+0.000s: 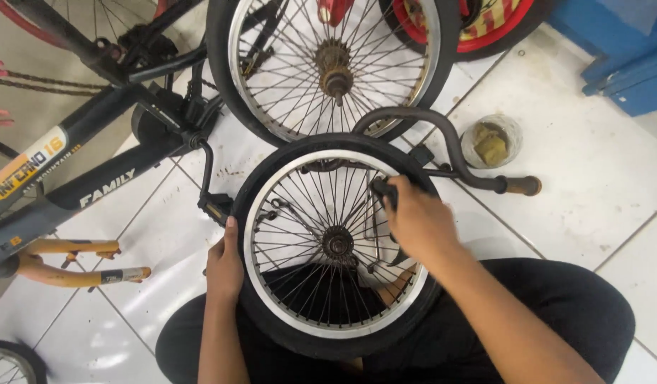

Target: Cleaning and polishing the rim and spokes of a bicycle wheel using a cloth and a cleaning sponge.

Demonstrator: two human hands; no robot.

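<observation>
Wheel [335,245] on lap | left hand [224,264] grips tyre | right hand [417,222] clamps tool [384,190] | handlebar [449,146] behind

Bright, even light falls from above on the glossy white floor tiles [599,163], which carry soft pale glare and only faint shadows. The silver metal wheel rim [271,186] glints. Focus is sharp at centre; wide-angle bending curves the edges, with no noticeable motion blur.
</observation>
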